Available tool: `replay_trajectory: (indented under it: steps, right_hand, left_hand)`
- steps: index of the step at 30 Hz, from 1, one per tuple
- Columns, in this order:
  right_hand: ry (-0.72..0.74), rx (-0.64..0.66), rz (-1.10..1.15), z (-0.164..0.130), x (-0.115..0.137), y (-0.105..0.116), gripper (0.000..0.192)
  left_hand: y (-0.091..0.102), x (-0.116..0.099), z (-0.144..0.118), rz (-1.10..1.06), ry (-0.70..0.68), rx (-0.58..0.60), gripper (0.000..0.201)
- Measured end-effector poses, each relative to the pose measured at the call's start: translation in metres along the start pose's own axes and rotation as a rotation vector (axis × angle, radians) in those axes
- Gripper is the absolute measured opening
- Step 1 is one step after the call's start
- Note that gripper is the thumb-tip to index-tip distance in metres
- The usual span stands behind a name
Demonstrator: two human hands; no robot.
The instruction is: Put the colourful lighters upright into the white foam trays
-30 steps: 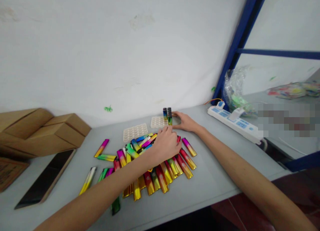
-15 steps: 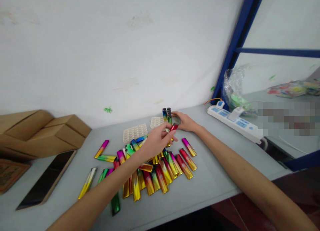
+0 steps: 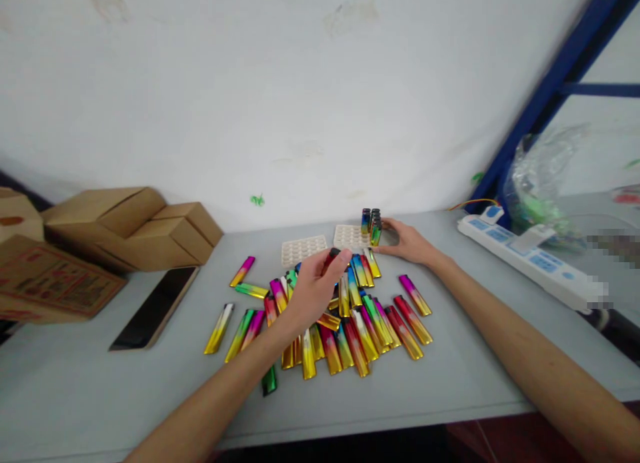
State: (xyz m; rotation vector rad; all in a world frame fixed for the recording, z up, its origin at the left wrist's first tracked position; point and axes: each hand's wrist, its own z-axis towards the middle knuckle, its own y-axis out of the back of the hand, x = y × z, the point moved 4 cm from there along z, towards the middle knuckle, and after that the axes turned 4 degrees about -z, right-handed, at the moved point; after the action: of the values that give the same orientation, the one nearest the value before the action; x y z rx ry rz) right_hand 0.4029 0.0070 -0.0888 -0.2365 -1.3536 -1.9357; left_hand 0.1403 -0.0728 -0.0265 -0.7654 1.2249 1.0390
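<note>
Above glossy lighter pile (image 3: pixel 345 329), left hand (image 3: pixel 310 289) pinching slim lighter (image 3: pixel 332 257).

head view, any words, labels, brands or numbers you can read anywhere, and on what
None can be read.
Flat printed cardboard at far left: red print, too blurred to read.
Power strip: blue markings, too small to read.
Lighters in the pile and the lighter in the left hand: no legible text.
Phone: screen dark.
Patch at far right: pixelated.

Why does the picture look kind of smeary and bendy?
Head view: the blue frame and plastic bag at right are smeared by motion; table edges bow from the wide lens; the shiny lighters glint; a patch by the power strip is pixelated.
</note>
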Motion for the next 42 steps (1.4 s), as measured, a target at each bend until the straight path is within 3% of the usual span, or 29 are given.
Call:
replay_trajectory:
  steps: [4, 7, 12, 21, 34, 38, 42]
  right_hand:
    - [-0.023, 0.001, -0.009, -0.002, 0.002, 0.002, 0.076]
    - [-0.034, 0.008, -0.023, -0.002, 0.003, 0.002, 0.077]
    - [-0.053, 0.009, -0.045, -0.003, 0.002, 0.003, 0.077]
    - [-0.045, 0.018, -0.049, -0.003, 0.001, 0.003, 0.076]
    - [-0.039, 0.005, -0.036, -0.001, 0.001, 0.001, 0.076]
    - [-0.021, 0.005, -0.014, 0.000, 0.003, 0.001, 0.076]
    - [-0.001, 0.002, 0.022, 0.002, 0.006, 0.001, 0.076]
  left_hand:
    - [0.000, -0.003, -0.005, -0.060, 0.007, 0.038, 0.055]
    - [-0.001, 0.001, -0.007, -0.174, 0.088, 0.050, 0.059]
    - [-0.001, 0.001, -0.004, -0.305, 0.213, -0.005, 0.053]
    - [-0.001, 0.001, -0.004, -0.322, 0.283, -0.078, 0.043]
    - [-0.003, 0.010, -0.002, -0.352, 0.256, -0.032, 0.064]
    - [-0.003, 0.005, 0.007, -0.441, 0.215, 0.041, 0.053]
    - [0.004, 0.009, 0.024, -0.345, 0.156, 0.029, 0.042]
